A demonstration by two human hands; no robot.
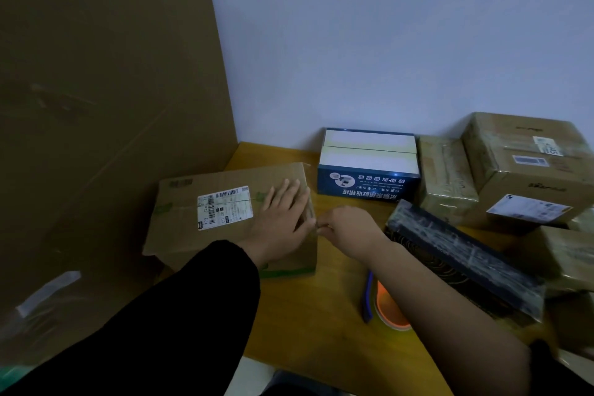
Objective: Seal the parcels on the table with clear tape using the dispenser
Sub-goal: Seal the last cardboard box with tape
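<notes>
A brown cardboard parcel (209, 219) with a white shipping label lies at the table's left. My left hand (283, 215) rests flat on its top right part, fingers straight. My right hand (347, 231) is at the parcel's right edge with its fingers curled, pinching something small there that I cannot make out, perhaps a tape end. The tape dispenser (385, 305), blue-handled with an orange roll, lies on the table under my right forearm, partly hidden.
A blue and white box (366, 164) stands at the back by the wall. Several taped brown parcels (527, 164) are stacked at the right. A dark flat box (463, 254) leans in front of them. A large cardboard sheet (96, 106) stands at the left.
</notes>
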